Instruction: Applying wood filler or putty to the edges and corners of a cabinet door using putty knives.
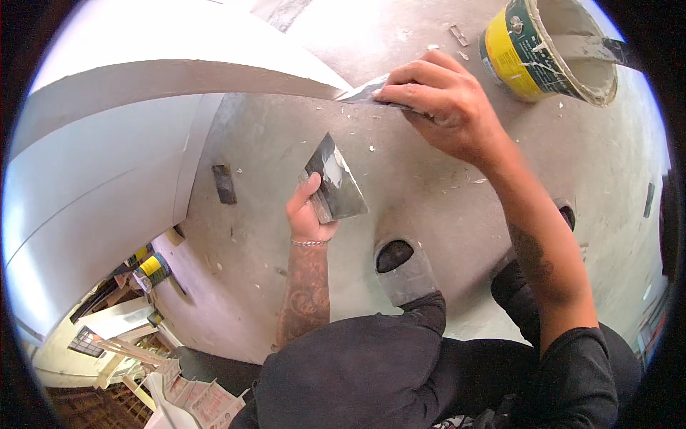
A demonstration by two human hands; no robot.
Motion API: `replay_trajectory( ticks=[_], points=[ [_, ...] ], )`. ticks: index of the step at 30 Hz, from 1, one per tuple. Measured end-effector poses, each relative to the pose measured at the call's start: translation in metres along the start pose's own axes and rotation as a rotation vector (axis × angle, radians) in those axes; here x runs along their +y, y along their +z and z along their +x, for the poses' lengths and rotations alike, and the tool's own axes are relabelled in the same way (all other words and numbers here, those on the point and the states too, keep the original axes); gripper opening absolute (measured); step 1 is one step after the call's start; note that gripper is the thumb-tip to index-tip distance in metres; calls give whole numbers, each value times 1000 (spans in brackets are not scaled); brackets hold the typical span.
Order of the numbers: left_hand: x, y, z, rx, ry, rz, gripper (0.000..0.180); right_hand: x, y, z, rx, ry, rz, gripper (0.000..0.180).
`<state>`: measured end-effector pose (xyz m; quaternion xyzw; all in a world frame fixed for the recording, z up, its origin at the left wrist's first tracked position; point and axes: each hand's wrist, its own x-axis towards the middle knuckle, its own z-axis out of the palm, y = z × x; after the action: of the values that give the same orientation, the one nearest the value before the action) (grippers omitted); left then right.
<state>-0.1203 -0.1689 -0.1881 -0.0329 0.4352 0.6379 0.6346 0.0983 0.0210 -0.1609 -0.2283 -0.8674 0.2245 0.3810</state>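
Observation:
My left hand (pixel 309 211) grips a wide putty knife (pixel 344 187) by its handle, with white filler smeared over the dark blade. Above and to the right, my right hand (pixel 454 104) is closed round a second putty knife (pixel 366 91). That blade meets the pointed end of the long edge (pixel 186 77) of a large white panel (pixel 179 36). Its handle is mostly hidden by my fingers.
A green and yellow bucket (pixel 516 53), crusted with filler and with a flat tool in it, stands at the upper right. On the floor (pixel 264 236) lie a dark rectangular piece (pixel 224 184) and scattered scraps. Another bucket (pixel 151 272) is at left. My shoe (pixel 406 272) is below.

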Motion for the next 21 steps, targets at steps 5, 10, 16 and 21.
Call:
replay_trajectory(
  ticks=[5, 10, 16, 21],
  points=[
    [-2, -1, 3, -26, -9, 13, 36, 16, 8, -4, -120, -6, -60, 31],
    [-3, -4, 2, -34, -26, 18, 36, 9, 5, 10, -6, -1, 19, 29],
    [-2, -2, 1, -8, -19, 29, 37, 12, -2, 2, -48, 82, 73, 22],
    [-6, -1, 3, -26, -22, 65, 37, 25, 17, -2, -57, -8, -58, 25]
  ],
)
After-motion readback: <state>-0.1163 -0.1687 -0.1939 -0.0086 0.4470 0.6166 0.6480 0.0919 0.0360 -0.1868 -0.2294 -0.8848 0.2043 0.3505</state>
